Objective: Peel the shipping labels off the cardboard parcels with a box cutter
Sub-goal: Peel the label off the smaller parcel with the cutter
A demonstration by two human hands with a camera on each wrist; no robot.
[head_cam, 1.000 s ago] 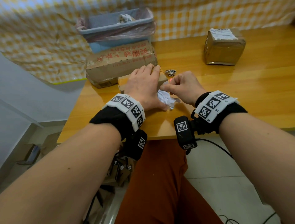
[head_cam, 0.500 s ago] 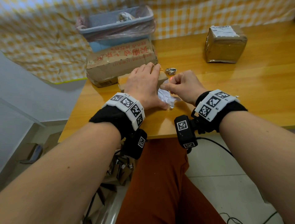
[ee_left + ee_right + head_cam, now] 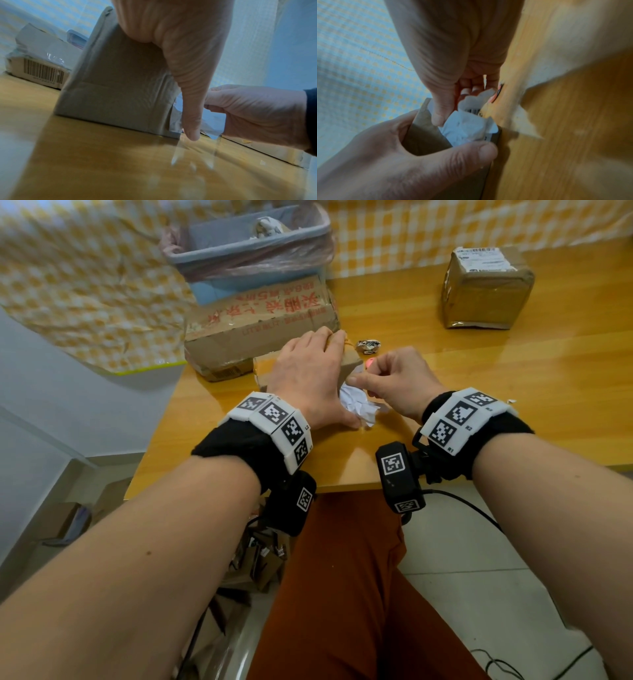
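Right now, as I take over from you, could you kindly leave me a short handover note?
Left hand grips the small parcel on the table. Right hand pinches its crumpled label, partly peeled off the parcel's side.
Done: a paper wad lies in the bin.
Left: finish this label; the far parcel still bears one. The pink thing by the right hand may be the cutter.

A small brown parcel (image 3: pixel 116 88) is held on the yellow table (image 3: pixel 102 162) by the left hand (image 3: pixel 180 47). The thumb (image 3: pixel 190 115) is pointed down along its right corner. A white label (image 3: pixel 177 108) is seen behind the thumb. The right hand (image 3: pixel 257 112) is curled just beside it. A striped box (image 3: pixel 42 67) is seen behind.
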